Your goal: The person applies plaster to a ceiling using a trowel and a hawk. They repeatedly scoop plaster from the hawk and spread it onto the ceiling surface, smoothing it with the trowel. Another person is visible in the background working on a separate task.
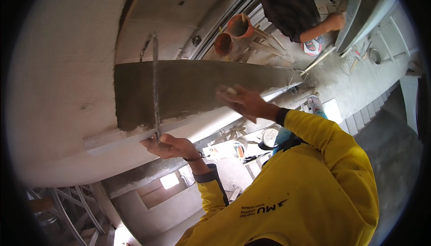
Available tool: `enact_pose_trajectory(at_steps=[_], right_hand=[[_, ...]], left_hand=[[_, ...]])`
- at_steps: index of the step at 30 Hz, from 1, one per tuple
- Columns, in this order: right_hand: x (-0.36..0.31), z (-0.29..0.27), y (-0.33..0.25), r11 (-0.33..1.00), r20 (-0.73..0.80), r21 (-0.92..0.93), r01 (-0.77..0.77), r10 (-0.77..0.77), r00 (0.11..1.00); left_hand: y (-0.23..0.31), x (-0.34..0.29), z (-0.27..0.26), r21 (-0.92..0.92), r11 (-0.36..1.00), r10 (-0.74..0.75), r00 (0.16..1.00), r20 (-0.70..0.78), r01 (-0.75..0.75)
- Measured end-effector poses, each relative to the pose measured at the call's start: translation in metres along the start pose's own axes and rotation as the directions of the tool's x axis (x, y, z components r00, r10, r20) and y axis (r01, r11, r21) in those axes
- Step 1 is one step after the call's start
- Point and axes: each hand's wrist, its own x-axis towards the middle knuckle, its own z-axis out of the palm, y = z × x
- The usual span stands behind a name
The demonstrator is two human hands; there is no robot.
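Note:
My left hand (169,147) is closed at the lower end of a long, thin metal rod (156,79), by the lower edge of a pale straight board (179,133). The rod crosses a band of dark grey, damp-looking mortar (193,82) on the pale wall. Over the mortar's right part is my right hand (251,103), blurred by motion. A small pale lump (231,91) shows at its fingers, which look bent round it; what it is I cannot make out. The board runs along the mortar's lower edge.
Two reddish buckets (240,26) stand beyond the mortar, near wooden pieces (269,46). Another person in dark clothes (287,8) is at the upper right. Below the board are a round container (269,136) and scattered tools. Steps (370,111) lie at the right.

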Motion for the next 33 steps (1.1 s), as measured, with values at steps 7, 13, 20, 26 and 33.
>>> enact_pose_trajectory(at_steps=[7,13,20,26,33], right_hand=[[0.062,-0.028,-0.08,0.994,0.07,0.103,-0.025,0.018,0.997],[-0.011,-0.023,-0.033,0.937,0.255,0.018,-0.348,0.333,0.908],[0.061,-0.043,-0.102,0.979,0.107,0.149,-0.141,0.126,0.986],[-0.024,-0.015,-0.019,0.764,0.313,0.192,-0.617,0.548,0.776],[0.088,-0.027,-0.107,0.973,-0.022,0.231,-0.018,0.024,0.999]], left_hand=[[-0.005,-0.007,-0.003,0.07,0.994,-0.091,0.995,0.036,0.088],[0.0,-0.002,-0.003,0.03,0.994,-0.101,0.995,0.013,0.101],[-0.006,-0.005,-0.005,0.004,0.994,-0.113,0.993,0.036,0.113],[0.003,-0.001,-0.003,0.043,0.997,-0.067,0.998,0.004,0.067],[0.0,-0.002,-0.007,0.071,0.991,-0.115,0.993,0.022,0.113]])
